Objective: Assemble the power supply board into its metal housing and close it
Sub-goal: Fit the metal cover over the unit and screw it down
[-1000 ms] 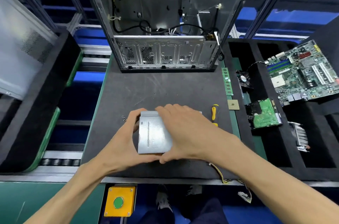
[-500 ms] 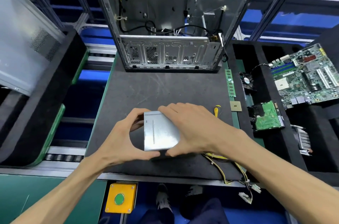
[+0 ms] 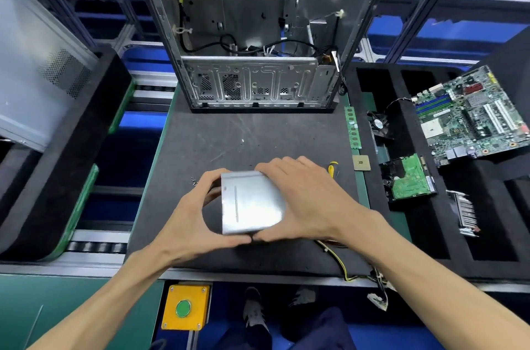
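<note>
Nearest us, we had our left hand (image 3: 198, 215) curled round the left edge of the metal housing (image 3: 249, 202) and our right hand (image 3: 298, 200) wrapped over its right side, thumbs meeting at the near edge. The housing sat on the black mat (image 3: 258, 137), its cover on and the board hidden inside, cables (image 3: 341, 260) trailing out. We judged closing nearly done, with fastening left: loose screws (image 3: 194, 180) and a screwdriver (image 3: 332, 169) lay beside it. Beyond stood the open computer case (image 3: 258, 85).
</note>
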The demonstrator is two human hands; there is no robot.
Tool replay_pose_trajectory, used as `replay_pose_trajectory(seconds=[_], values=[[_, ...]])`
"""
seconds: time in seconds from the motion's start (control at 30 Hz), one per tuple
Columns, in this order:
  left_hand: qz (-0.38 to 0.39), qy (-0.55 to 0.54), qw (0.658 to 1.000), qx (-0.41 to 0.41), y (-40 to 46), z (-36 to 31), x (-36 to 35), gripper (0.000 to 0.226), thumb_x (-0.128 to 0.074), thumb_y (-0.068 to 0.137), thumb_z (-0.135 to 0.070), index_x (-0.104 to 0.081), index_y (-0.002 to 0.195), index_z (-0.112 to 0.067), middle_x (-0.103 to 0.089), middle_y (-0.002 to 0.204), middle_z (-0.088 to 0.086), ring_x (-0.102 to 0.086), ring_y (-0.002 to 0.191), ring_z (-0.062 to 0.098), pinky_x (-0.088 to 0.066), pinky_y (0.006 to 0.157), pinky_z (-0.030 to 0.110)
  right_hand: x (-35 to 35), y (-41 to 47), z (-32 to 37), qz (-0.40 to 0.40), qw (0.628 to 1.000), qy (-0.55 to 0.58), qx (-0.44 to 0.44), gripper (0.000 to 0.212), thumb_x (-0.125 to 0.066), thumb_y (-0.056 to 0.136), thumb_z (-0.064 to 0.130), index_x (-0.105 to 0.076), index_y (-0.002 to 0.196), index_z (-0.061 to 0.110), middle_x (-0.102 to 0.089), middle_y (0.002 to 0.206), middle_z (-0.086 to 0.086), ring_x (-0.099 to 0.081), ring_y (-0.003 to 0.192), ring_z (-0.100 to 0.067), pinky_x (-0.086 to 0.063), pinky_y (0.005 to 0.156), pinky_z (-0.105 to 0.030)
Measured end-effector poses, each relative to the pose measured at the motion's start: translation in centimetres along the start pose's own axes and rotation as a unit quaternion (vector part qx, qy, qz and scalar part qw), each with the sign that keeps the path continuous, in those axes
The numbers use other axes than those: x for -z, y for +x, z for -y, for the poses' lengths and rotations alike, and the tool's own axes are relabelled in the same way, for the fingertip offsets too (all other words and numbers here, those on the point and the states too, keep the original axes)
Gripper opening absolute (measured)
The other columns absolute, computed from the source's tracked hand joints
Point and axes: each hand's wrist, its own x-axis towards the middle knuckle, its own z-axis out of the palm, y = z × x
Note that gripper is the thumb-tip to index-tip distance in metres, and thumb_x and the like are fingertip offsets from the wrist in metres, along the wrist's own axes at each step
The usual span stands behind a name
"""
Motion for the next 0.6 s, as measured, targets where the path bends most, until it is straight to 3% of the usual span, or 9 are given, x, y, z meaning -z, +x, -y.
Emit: replay_pose_trajectory(seconds=[0.13, 0.27, 0.4, 0.47, 0.6], values=[[0.014, -0.076, 0.996, 0.032, 3.5, -2.1, 1.2, 0.088, -0.087, 0.065, -0.04, -0.047, 0.142, -0.025, -0.06, 0.136, -0.013, -0.055, 0.13, 0.008, -0.042, 0.102, 0.015, 2.7, 1.2, -1.6, 0.003, 0.99, 0.119, -0.073, 0.072, -0.07, 0.06, 0.088, -0.061, 0.109, 0.035, -0.065, 0.098, 0.017, -0.061, 0.093, -0.013, -0.05, 0.084, -0.039], [0.022, -0.133, 0.986, 0.094, 6.3, -3.4, 2.7, 0.072, -0.066, 0.079, -0.058, -0.043, 0.144, -0.034, -0.066, 0.131, -0.016, -0.06, 0.124, 0.005, -0.046, 0.099, 0.019, 3.9, 2.0, -3.6, 0.021, 0.942, 0.315, -0.116, 0.07, -0.067, 0.061, 0.084, -0.076, 0.105, 0.031, -0.076, 0.093, 0.004, -0.071, 0.087, -0.018, -0.057, 0.08, -0.041], [-0.029, -0.22, 0.961, 0.168, 4.8, -1.7, 3.8, 0.105, -0.071, 0.063, -0.082, -0.038, 0.147, -0.03, -0.069, 0.13, 0.002, -0.065, 0.12, 0.018, -0.052, 0.094, 0.025, 2.8, 1.5, -5.7, 0.017, 0.905, 0.4, -0.145, 0.077, -0.07, 0.067, 0.082, -0.075, 0.102, 0.013, -0.076, 0.097, -0.012, -0.073, 0.089, -0.032, -0.05, 0.072, -0.036], [-0.029, -0.253, 0.945, 0.205, 3.2, -0.5, 3.7, 0.11, -0.078, 0.057, -0.08, -0.038, 0.147, -0.03, -0.069, 0.131, 0.005, -0.065, 0.121, 0.02, -0.05, 0.095, 0.03, 2.1, 1.2, -6.5, 0.02, 0.889, 0.428, -0.164, 0.067, -0.069, 0.07, 0.081, -0.078, 0.098, 0.021, -0.078, 0.092, -0.005, -0.075, 0.08, -0.024, -0.05, 0.07, -0.032], [0.005, -0.288, 0.921, 0.261, 1.2, 0.8, 1.6, 0.117, -0.091, 0.05, -0.066, -0.041, 0.147, -0.024, -0.068, 0.131, 0.002, -0.065, 0.12, 0.015, -0.05, 0.094, 0.028, 0.5, 0.7, -7.4, 0.008, 0.865, 0.467, -0.183, 0.04, -0.067, 0.076, 0.076, -0.078, 0.073, 0.037, -0.076, 0.076, 0.011, -0.069, 0.065, -0.005, -0.045, 0.056, -0.012]])
